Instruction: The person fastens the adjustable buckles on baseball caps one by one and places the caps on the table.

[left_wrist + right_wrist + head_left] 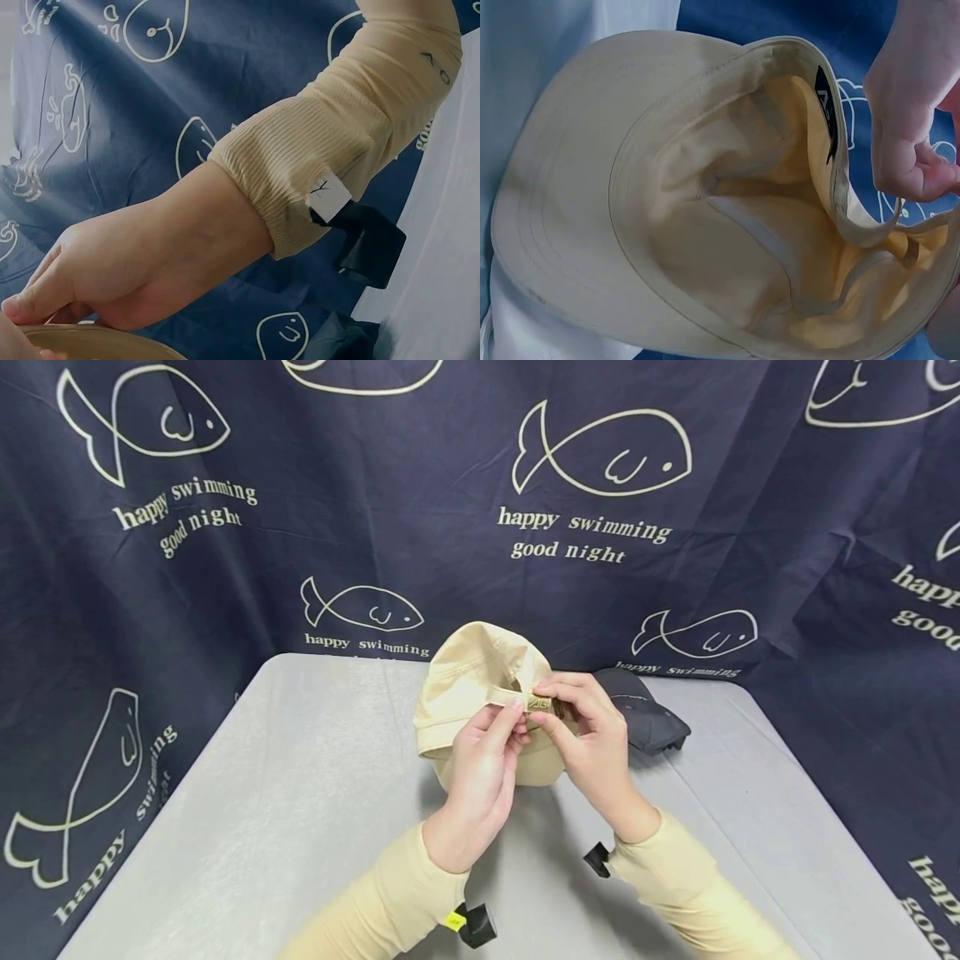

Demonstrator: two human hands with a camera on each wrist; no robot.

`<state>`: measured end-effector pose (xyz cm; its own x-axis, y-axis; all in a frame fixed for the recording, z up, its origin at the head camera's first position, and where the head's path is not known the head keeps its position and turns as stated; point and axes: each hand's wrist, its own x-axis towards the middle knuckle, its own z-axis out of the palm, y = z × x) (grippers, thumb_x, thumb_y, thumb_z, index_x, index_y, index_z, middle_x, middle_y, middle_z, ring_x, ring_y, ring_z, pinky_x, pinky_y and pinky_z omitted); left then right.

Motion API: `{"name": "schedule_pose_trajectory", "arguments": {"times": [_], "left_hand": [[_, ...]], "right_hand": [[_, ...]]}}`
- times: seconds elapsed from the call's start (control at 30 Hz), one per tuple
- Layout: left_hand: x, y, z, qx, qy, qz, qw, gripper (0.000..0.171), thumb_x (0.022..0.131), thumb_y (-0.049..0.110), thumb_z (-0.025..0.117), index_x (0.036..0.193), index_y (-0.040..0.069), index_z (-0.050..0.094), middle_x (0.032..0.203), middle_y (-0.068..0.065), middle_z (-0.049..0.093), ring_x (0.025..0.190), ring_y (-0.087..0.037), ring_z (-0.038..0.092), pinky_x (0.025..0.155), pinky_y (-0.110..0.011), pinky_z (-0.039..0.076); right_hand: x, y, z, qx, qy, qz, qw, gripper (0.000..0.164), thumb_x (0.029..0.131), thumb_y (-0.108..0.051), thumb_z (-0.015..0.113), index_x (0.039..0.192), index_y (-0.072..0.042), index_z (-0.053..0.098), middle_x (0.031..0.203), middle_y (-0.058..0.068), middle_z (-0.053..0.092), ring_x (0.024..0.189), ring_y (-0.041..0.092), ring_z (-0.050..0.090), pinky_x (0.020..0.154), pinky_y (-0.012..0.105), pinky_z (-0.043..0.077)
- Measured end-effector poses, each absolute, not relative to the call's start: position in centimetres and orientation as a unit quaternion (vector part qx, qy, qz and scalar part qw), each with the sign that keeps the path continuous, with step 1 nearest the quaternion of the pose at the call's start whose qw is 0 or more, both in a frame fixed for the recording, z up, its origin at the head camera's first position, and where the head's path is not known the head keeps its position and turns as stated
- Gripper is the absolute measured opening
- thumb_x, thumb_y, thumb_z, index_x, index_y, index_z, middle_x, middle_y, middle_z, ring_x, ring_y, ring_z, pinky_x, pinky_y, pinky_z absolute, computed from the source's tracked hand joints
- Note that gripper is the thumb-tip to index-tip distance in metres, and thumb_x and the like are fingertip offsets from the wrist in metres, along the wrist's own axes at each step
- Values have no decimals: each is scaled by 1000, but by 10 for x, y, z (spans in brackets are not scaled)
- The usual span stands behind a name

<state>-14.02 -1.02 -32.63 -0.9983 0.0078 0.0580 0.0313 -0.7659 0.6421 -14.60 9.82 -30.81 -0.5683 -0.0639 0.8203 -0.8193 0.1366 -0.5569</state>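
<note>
A beige baseball cap [468, 681] is held above the table, its back opening and strap turned toward me. My left hand [483, 768] pinches the back strap [506, 696] between thumb and fingers. From the other side, my right hand [596, 735] pinches the strap at a small metal buckle [539, 702], thumb below and index finger above. The fingertips of both hands almost meet there. In the right wrist view the cap's inside [727, 217] shows, with its brim and a black label [826, 112]. The strap's far end is hidden behind the fingers.
A dark cap [648, 718] lies on the grey-white table [337, 793], behind and right of my right hand. A navy curtain [465, 502] printed with fish hangs around the table's back and sides. Black devices [477, 927] sit at both cuffs.
</note>
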Motion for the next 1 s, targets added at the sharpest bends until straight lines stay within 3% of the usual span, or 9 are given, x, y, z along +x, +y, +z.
{"name": "schedule_pose_trajectory", "arguments": {"times": [0.17,0.43,0.53,0.63,0.87,1.0], "left_hand": [[-142,-11,-328,-22,-345,-938,6,6,81,10,64,75,8,60,73,1,57,67,-10,51,64,-18,44],[-141,-21,-330,-60,-419,-904,-52,12,80,12,65,86,3,60,76,-2,60,70,-10,56,64,-19,46],[-137,-28,-329,-96,-484,-869,-40,20,79,11,66,92,-3,61,76,-2,62,69,-12,57,64,-22,48],[-135,-37,-324,-151,-558,-815,17,24,78,11,68,96,-3,62,80,-2,64,72,-14,59,66,-24,49],[-145,-60,-305,-293,-695,-611,238,25,74,14,71,98,7,64,90,-6,64,83,-13,58,69,-27,47],[-156,-68,-300,-336,-734,-498,316,33,72,17,73,103,11,63,97,0,63,93,-9,56,79,-25,45]], "right_hand": [[-146,98,-307,322,-686,560,334,29,62,18,68,90,13,61,93,24,55,89,18,53,67,19,43],[-149,106,-303,306,-692,568,325,27,65,18,66,92,14,61,93,23,55,91,19,54,76,20,46],[-150,109,-301,304,-688,576,320,26,66,18,65,92,15,60,93,24,54,92,19,54,81,21,46],[-152,112,-300,304,-684,584,314,25,67,18,64,92,16,59,93,24,54,92,19,54,84,23,46],[-154,116,-302,314,-669,603,302,25,67,20,62,92,17,58,94,23,54,93,20,53,83,23,45],[-155,118,-303,321,-659,612,298,25,67,21,61,92,18,58,94,24,54,93,20,53,82,21,45]]}}
